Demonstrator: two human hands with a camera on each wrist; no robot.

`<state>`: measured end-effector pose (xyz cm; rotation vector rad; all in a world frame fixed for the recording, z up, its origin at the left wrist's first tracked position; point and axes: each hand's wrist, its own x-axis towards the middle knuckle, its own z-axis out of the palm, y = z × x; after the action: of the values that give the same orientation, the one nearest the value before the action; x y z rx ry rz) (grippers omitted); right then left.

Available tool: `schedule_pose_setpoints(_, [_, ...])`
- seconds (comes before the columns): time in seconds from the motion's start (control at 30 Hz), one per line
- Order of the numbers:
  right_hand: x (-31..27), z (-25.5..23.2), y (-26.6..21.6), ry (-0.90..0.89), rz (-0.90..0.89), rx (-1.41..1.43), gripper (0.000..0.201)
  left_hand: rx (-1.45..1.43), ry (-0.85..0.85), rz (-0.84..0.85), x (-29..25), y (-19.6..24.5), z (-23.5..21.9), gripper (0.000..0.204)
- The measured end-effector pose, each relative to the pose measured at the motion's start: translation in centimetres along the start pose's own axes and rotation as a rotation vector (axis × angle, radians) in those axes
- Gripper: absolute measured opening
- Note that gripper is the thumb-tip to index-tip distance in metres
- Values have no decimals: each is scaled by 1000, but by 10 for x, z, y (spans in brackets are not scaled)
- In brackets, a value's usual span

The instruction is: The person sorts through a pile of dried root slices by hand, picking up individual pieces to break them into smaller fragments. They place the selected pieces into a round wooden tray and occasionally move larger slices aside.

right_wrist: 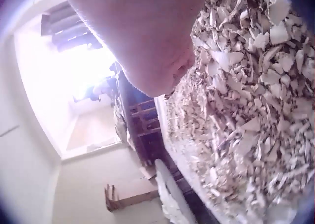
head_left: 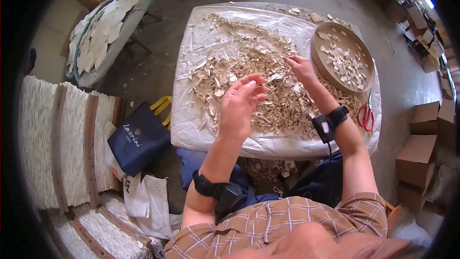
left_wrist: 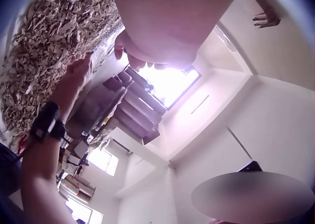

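red-handled scissors near pale flakes

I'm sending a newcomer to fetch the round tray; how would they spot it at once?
Start at the white-covered table. Near its far right corner, right of the person's right hand, sits the round tray, shallow and brown. Its raised rim enclosing a scatter of pale flakes sets it apart from the loose heap beside it.
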<state>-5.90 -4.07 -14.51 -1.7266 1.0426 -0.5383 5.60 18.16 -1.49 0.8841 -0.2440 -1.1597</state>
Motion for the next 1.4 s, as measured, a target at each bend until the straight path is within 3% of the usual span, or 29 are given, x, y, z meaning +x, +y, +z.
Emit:
schedule_pose_setpoints(0.03, [-26, -11, -35, -116, 212, 352, 15, 22, -17, -43, 0, -4, 1, 23])
schedule_pose_setpoints(0.07, [-42, -20, -46, -109, 214, 348, 15, 19, -23, -47, -1, -7, 3, 23])
schedule_pose_setpoints(0.13, [-67, -34, -60, -212, 389, 664, 11, 58, -83, -115, -3, -16, 7, 21])
schedule_pose_setpoints(0.4, [-214, -119, -107, -338, 561, 480, 16, 171, -204, -272, -19, -42, 8, 18])
schedule_pose_setpoints(0.6, [-320, -174, -170, -184, 899, 419, 11, 182, -252, -281, -38, -32, 9, 18])
schedule_pose_setpoints(0.67, [-332, -183, -208, -99, 884, 393, 11, 171, -270, -286, -41, -31, 10, 17])
schedule_pose_setpoints(0.8, [-313, -176, -280, -11, 542, 276, 11, 181, -336, -261, -42, -27, 15, 18])
schedule_pose_setpoints(0.87, [-288, -149, -299, -90, 436, 248, 12, 182, -363, -239, -41, -24, 17, 19])
schedule_pose_setpoints(0.93, [-265, -118, -291, -200, 435, 336, 13, 138, -428, -144, -37, -17, 19, 24])
schedule_pose_setpoints(1.07, [-226, -65, -212, -448, 453, 701, 11, 131, -458, -19, -33, -6, 25, 32])
schedule_pose_setpoints(1.1, [-219, -57, -195, -459, 451, 703, 11, 124, -495, -24, -31, -7, 24, 33])
schedule_pose_setpoints(1.17, [-209, -45, -167, -465, 468, 988, 15, 200, -495, -31, -26, -11, 23, 32])
schedule_pose_setpoints(1.27, [-202, -39, -140, -399, 506, 1121, 17, 300, -532, -90, -20, -28, 22, 28])
schedule_pose_setpoints(1.33, [-201, -41, -130, -381, 526, 1143, 17, 387, -485, 14, -15, -39, 24, 24])
schedule_pose_setpoints(1.4, [-198, -41, -114, -354, 495, 1200, 15, 383, -445, -6, -9, -50, 24, 20])
